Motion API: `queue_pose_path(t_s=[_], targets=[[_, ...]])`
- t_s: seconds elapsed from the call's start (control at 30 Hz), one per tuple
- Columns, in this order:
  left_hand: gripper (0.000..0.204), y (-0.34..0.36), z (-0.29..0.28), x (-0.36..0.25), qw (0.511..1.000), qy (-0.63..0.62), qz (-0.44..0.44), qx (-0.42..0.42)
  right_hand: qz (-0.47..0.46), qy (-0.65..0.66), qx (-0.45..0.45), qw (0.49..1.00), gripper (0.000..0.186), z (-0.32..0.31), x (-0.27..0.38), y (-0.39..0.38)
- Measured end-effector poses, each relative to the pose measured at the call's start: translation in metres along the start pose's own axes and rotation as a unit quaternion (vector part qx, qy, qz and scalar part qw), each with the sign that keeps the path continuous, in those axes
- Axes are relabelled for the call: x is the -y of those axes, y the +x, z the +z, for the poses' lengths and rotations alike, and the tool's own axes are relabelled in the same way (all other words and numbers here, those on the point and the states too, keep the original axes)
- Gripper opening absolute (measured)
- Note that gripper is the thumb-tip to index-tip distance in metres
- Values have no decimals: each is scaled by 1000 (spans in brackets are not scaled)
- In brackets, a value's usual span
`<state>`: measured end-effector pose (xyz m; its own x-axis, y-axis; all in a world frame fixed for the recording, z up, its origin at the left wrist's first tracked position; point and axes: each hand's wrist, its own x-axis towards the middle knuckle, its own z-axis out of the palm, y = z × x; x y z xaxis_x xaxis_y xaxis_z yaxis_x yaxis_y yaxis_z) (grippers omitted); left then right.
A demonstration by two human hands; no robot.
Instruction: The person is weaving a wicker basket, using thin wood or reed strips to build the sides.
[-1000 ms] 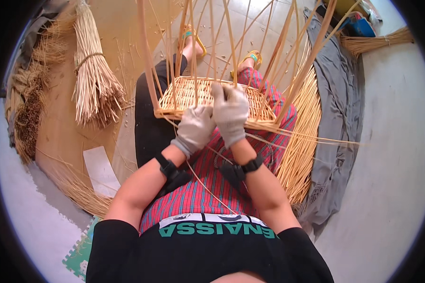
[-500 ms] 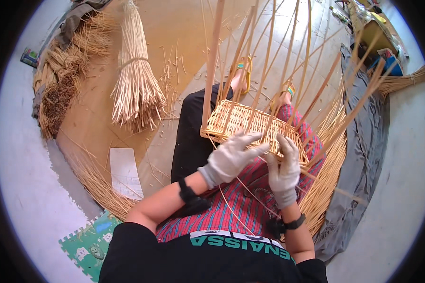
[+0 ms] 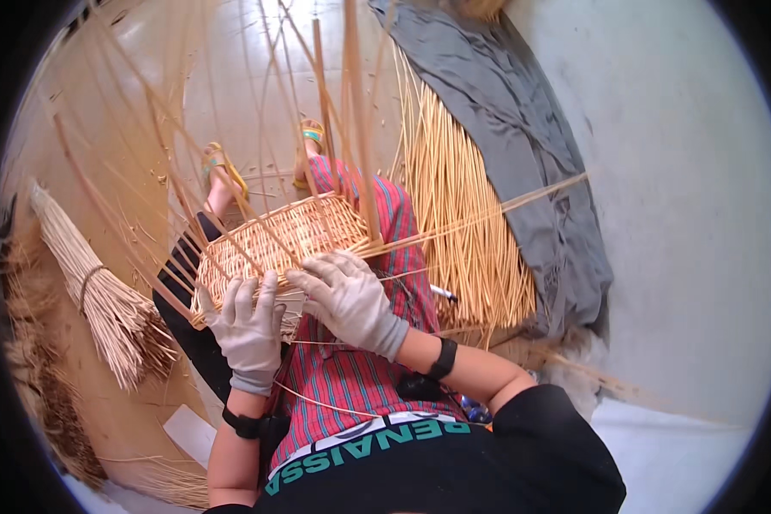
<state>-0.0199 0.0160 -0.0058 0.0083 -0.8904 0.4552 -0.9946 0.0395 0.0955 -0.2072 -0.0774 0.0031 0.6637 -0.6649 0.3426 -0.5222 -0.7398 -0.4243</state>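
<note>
Left hand [image 3: 247, 330] moved left along basket [image 3: 278, 236]; shirt [image 3: 505, 467] bears green lettering [image 3: 368, 452].

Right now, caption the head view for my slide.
Gloved left hand and right hand at the near edge of a wicker basket with long stakes.

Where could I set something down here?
Perhaps the brown floor between the tied bundle and the white sheet. It's crowded at the basket, with its stakes, left hand and right hand, and rightward, where loose stalks lie beside grey cloth.
</note>
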Motion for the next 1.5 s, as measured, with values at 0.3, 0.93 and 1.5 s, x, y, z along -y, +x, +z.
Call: queue_pose_path(t_s=[0.3,0.93,1.5], targets=[[32,-46,-16,92,955,-158,-236,-90,0,-57,35,998,49,32,-19,9],[40,-389,136,366,511,-92,-855,3,-131,-235,-43,962,46,63,-21,4],[39,-374,174,387,502,-16,-862,73,-86,-221,-17,971,47,61,-18,-5]])
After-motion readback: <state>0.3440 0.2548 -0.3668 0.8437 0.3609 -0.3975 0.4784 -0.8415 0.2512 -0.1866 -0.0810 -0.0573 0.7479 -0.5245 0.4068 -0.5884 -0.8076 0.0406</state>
